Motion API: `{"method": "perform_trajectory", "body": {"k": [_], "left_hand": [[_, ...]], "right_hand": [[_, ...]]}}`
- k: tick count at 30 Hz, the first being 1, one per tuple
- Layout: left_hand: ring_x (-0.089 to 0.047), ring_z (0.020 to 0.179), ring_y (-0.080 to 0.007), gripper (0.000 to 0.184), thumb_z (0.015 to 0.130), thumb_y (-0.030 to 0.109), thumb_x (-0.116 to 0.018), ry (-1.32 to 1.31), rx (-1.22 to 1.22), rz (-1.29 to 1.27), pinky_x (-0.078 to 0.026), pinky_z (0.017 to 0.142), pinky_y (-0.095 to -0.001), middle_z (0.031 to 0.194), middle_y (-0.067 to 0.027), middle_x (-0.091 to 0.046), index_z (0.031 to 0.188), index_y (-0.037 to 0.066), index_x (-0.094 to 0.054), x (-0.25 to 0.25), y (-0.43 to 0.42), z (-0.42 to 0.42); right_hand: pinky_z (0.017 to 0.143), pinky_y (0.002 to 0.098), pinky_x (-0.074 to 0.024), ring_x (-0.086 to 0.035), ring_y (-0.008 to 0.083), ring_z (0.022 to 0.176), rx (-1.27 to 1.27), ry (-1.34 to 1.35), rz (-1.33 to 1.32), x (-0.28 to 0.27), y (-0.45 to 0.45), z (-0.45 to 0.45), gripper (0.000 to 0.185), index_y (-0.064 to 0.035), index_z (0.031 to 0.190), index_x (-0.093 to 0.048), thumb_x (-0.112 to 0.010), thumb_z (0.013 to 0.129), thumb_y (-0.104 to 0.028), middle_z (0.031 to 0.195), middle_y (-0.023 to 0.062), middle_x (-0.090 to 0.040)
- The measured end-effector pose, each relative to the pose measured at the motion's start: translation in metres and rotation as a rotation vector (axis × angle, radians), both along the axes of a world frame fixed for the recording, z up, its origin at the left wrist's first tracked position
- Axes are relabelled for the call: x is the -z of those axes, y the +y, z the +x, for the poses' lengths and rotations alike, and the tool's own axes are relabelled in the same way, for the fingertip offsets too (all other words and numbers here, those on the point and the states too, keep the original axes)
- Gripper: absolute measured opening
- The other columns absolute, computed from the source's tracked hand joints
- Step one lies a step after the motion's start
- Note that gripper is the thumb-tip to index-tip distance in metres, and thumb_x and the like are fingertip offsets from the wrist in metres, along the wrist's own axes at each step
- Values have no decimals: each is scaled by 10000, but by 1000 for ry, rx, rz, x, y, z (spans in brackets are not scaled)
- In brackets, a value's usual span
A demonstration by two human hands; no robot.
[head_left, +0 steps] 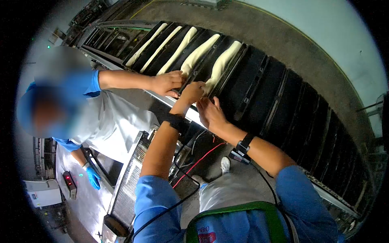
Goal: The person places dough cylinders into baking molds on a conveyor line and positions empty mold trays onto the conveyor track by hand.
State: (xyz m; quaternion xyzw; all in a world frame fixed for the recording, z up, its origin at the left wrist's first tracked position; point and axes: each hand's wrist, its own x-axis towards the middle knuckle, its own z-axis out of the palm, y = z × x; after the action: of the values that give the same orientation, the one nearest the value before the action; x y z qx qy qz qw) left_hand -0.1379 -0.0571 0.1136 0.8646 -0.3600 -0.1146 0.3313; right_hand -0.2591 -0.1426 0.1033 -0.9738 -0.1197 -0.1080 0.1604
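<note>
A long, pale dough strip [223, 60] lies lengthwise in a black tray of the conveyor, its near end reaching my hands. My left hand [193, 92] has its fingers bent round that near end; the fingertips are partly hidden. Just to the right, at the tray's near edge, my right hand [211, 113] has its thumb apart from its fingers, with nothing visible between them. A co-worker's bare hand [168, 82] rests at the near end of the neighbouring dough strip [200, 52].
Several more dough strips [178, 50] lie in trays to the left. Black trays [279, 97] continue to the right. The co-worker's other hand wears a blue glove [93, 177] beside a metal table [77, 206]. A perforated metal guard [129, 186] and a red cable [198, 164] are near me.
</note>
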Motion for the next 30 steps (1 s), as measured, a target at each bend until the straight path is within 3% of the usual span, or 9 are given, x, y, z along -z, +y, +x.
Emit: {"method": "perform_trajectory", "body": {"k": [4, 6, 7, 10, 12, 18, 22, 26, 30], "left_hand": [[-562, 810, -306, 285, 696, 128, -514, -219, -14, 458, -451, 696, -355, 884, -165, -575, 961, 29, -551, -8, 7, -3], [-576, 770, -292, 243, 705, 131, -509, -215, -41, 608, -464, 659, -365, 850, -152, -583, 918, 23, -556, -18, 20, -14], [-567, 759, -304, 269, 704, 140, -535, -343, -32, 539, -465, 658, -367, 842, -140, -578, 954, 41, -541, 15, 32, -8], [-532, 822, -309, 291, 715, 119, -534, -102, -388, 260, -454, 685, -379, 903, -138, -557, 999, 59, -519, -39, 53, -64], [-492, 899, -300, 307, 719, 96, -520, -140, -370, 158, -424, 754, -393, 945, -162, -530, 1023, 60, -504, -37, 84, -98], [-489, 881, -300, 299, 745, 105, -513, -24, -539, 124, -399, 783, -385, 926, -147, -526, 1041, 67, -495, -46, 201, -237], [-502, 848, -323, 272, 749, 138, -513, 185, -785, -17, -401, 747, -376, 924, -168, -543, 1009, 60, -527, -45, 287, -332], [-534, 826, -322, 282, 749, 128, -486, 187, -1025, -1, -419, 723, -361, 914, -190, -559, 1001, 4, -521, -55, 344, -436], [-558, 821, -258, 312, 760, 156, -501, 169, -1231, -175, -425, 712, -312, 903, -170, -576, 1017, -21, -511, -19, 391, -513]], "right_hand": [[892, 473, -221, -366, 262, 1067, -59, -63, -35, 6, 4, 8, 342, 3, 1024, -466, -488, 716, -144, 1051, 141, -478], [907, 475, -211, -316, 270, 1124, -65, 340, -333, -30, 6, 2, 422, 6, 1069, -438, -548, 705, -176, 1115, 142, -445], [914, 472, -206, -293, 273, 1145, -114, 327, -274, -42, 3, -3, 456, -3, 1094, -423, -562, 701, -189, 1150, 140, -418], [928, 460, -197, -244, 276, 1187, -205, 209, -112, -61, -18, -17, 533, -29, 1158, -379, -580, 697, -204, 1229, 136, -345], [902, 477, -218, -238, 285, 1181, -191, 168, -115, -69, -31, -23, 607, -91, 1212, -332, -593, 674, -194, 1228, 127, -340], [907, 376, -305, -347, 274, 1118, -54, 179, 181, -110, -69, -42, 612, -123, 1282, -232, -512, 745, -33, 1276, 117, -296], [878, 358, -338, -392, 239, 1079, 19, -146, 372, -121, -82, -59, 619, -135, 1298, -195, -506, 769, -52, 1308, 111, -242], [821, 338, -391, -482, 227, 947, 199, -433, 485, -111, -138, -73, 579, -128, 1303, -152, -480, 828, -173, 1110, 142, -461], [772, 316, -402, -487, 194, 865, 299, -449, 493, -119, -114, -99, 567, -127, 1306, -144, -457, 834, -164, 1020, 112, -490]]}}
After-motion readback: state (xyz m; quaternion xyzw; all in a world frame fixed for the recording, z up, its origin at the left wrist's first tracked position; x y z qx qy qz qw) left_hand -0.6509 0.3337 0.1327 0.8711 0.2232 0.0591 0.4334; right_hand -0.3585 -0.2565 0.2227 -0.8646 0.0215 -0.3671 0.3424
